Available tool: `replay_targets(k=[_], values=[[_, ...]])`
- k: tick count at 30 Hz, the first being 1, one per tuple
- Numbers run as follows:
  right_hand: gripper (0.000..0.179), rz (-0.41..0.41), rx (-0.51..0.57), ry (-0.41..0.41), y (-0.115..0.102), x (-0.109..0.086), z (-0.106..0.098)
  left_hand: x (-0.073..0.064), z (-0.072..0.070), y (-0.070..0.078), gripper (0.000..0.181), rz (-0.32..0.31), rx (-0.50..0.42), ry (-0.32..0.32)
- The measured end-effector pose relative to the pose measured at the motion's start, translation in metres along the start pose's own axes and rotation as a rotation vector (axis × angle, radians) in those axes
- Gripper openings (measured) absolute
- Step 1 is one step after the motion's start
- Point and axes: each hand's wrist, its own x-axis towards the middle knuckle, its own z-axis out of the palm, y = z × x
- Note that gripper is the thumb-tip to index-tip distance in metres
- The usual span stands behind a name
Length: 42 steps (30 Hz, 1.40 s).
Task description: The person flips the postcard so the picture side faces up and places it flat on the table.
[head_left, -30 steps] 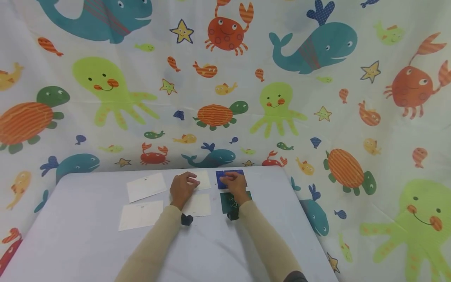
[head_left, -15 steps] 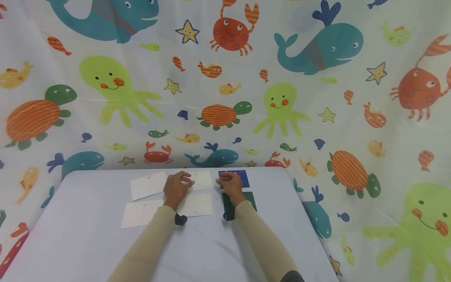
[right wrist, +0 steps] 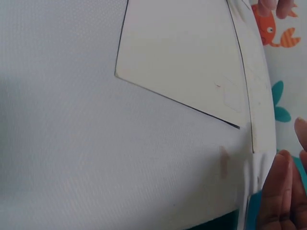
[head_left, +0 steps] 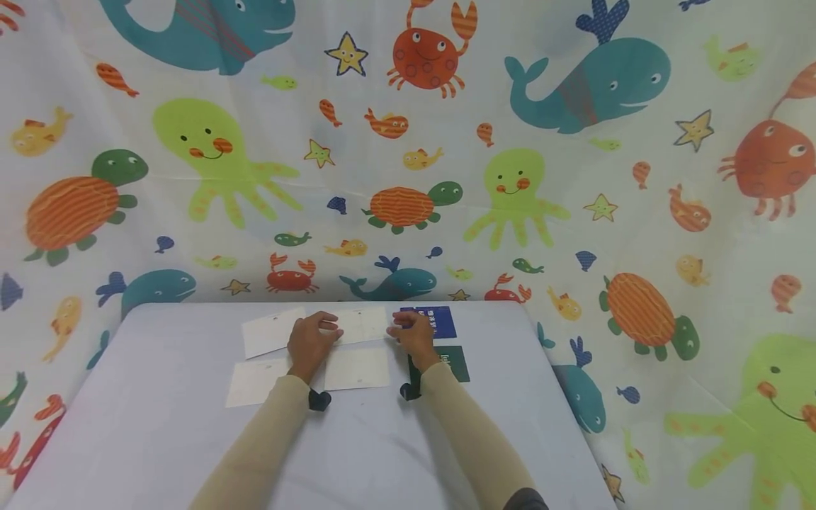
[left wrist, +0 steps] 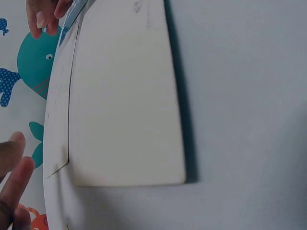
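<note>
Two columns of plain cream cards and a column of coloured ones lie flat on the white table. My left hand (head_left: 312,343) is between the back-left cream card (head_left: 264,334) and the back-middle cream card (head_left: 370,324), its fingers loosely bent with nothing held. Below it are the front-left cream card (head_left: 251,382) and front-middle cream card (head_left: 357,368). My right hand (head_left: 417,338), thumb and fingers apart and holding nothing, overlaps the left part of a blue card (head_left: 445,322) with white characters. Its wrist partly hides a green card (head_left: 455,363).
The white table (head_left: 159,425) ends at its back edge against a hanging cloth (head_left: 408,237) printed with sea animals. Dark wrist straps with small devices sit below both hands. In the left wrist view, a cream card (left wrist: 124,96) fills the middle.
Both hands have drifted left relative to the cards. More of the back-middle cream card, the blue card and the green card now shows. The cards stay in place; the head view has shifted slightly.
</note>
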Motion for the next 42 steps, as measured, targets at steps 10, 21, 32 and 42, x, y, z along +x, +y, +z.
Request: replay_targets(k=[10,21,32,42], values=[[0.036,0.050,-0.040,0.026,-0.007,-0.006,0.007,0.004,0.001,-0.014,0.030,-0.006,0.012,-0.007],[0.036,0.065,-0.115,0.042,-0.007,-0.005,0.017,0.004,0.000,-0.018,0.030,-0.054,0.003,-0.043],[0.030,0.063,-0.066,0.008,-0.005,0.004,0.018,0.004,0.004,-0.014,0.029,-0.057,-0.020,-0.027],[0.019,0.054,-0.035,0.023,-0.003,0.005,0.019,0.002,0.002,-0.015,0.027,-0.055,-0.015,-0.022]])
